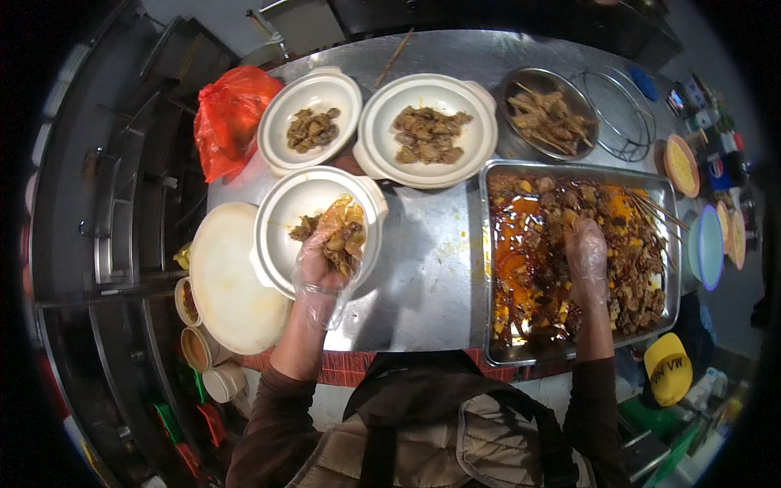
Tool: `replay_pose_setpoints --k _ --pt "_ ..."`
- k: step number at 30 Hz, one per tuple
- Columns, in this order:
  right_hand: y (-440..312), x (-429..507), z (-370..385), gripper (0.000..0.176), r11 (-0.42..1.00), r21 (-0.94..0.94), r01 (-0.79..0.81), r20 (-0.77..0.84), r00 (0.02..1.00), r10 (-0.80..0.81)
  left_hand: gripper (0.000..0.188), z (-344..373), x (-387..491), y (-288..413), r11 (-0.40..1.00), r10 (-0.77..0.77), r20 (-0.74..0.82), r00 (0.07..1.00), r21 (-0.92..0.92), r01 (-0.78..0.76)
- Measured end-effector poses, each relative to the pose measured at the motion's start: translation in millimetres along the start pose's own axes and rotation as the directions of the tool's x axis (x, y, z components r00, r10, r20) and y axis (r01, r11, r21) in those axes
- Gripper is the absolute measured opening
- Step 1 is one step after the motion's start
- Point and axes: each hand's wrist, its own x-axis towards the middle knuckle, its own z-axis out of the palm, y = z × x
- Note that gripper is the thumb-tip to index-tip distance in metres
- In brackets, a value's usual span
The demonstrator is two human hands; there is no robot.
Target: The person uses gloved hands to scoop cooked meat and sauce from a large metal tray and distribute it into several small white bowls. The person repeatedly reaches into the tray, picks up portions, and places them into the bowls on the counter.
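In a clear plastic glove, my left hand (320,259) holds a clump of cooked meat pieces (346,241) over the nearest white clay pot (268,201), where more pieces lie. My right hand (587,253), also gloved, reaches into a steel tray (486,256) of meat in red, oily sauce. Its fingertips are down among the pieces, and whether they grip any cannot be told. Thin wooden skewers (653,207) rest at the tray's right side. Two more white pots, one at the back left (277,131) and one at the back middle (372,137), hold small heaps of meat.
A round pale board (238,280) lies at the left, with a red plastic bag (229,116) behind it. A steel bowl of skewers and scraps (509,91) and a wire rack (650,131) stand behind the tray. One stick (396,55) lies at the back. Bowls (705,247) are at the right.
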Motion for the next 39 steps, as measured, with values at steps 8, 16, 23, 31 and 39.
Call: replay_pose_setpoints --k 8,16,23,31,39 --pt "-6 12 8 0.028 0.992 -0.088 -0.091 0.088 0.991 0.098 0.040 -3 26 134 0.949 0.310 -0.015 0.951 0.072 -0.308" --pt "11 13 21 0.024 0.997 -0.073 0.007 0.004 1.000 -0.007 0.031 -3 148 220 0.772 0.403 -0.067 0.913 0.560 -0.300" --pt "13 30 27 0.029 0.953 -0.296 -0.064 0.235 0.962 0.138 0.034 -39 277 221 -0.436 0.633 0.306 0.711 0.900 0.000" --pt "2 30 28 0.015 0.836 -0.543 0.073 0.108 0.994 -0.016 0.070 12 275 180 -0.869 0.136 0.173 0.975 0.494 0.033" --pt "-19 2 -34 0.019 0.742 0.530 -0.411 0.084 0.896 0.437 0.051 116 156 21 0.220 0.277 0.477 0.834 0.813 -0.538"
